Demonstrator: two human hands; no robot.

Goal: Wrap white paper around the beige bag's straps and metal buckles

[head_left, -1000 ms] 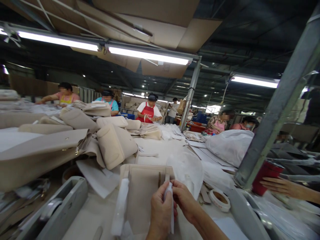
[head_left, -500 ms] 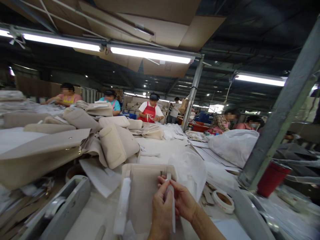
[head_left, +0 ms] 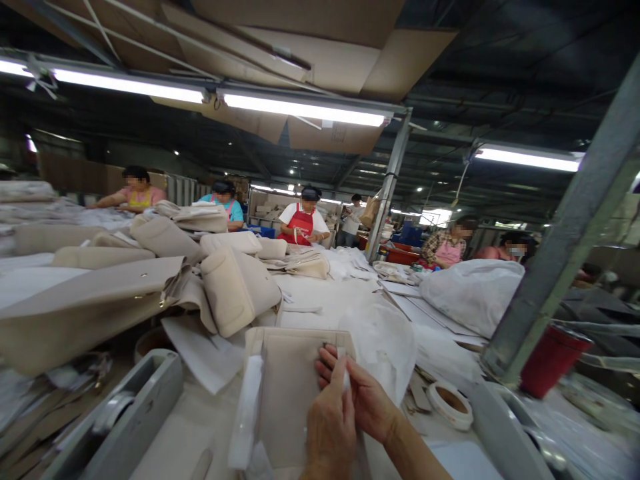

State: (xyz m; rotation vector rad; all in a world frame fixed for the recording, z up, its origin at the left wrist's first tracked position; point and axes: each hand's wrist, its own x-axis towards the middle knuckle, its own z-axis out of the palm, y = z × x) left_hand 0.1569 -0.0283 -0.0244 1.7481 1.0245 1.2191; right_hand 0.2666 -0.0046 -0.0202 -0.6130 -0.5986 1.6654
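A flat beige bag panel (head_left: 287, 393) lies on the table right in front of me, with a white wrapped strap (head_left: 245, 413) along its left side. My left hand (head_left: 330, 430) is closed, thumb and fingers pinching a thin white strip (head_left: 344, 377) at the panel's right strap. My right hand (head_left: 363, 393) presses against the same strip from the right, fingers curled onto it. Both hands touch each other over the panel's right edge.
A grey tape dispenser (head_left: 127, 423) sits at lower left. Beige bags (head_left: 235, 287) are piled behind the panel. A tape roll (head_left: 451, 403), crumpled white plastic (head_left: 383, 343), a grey steel post (head_left: 560, 247) and a red cup (head_left: 553, 360) stand to the right. Several workers sit at the far tables.
My hands slid up along the white strip toward the panel's top right. The other person's hand near the red cup has withdrawn. The view shifted slightly right.
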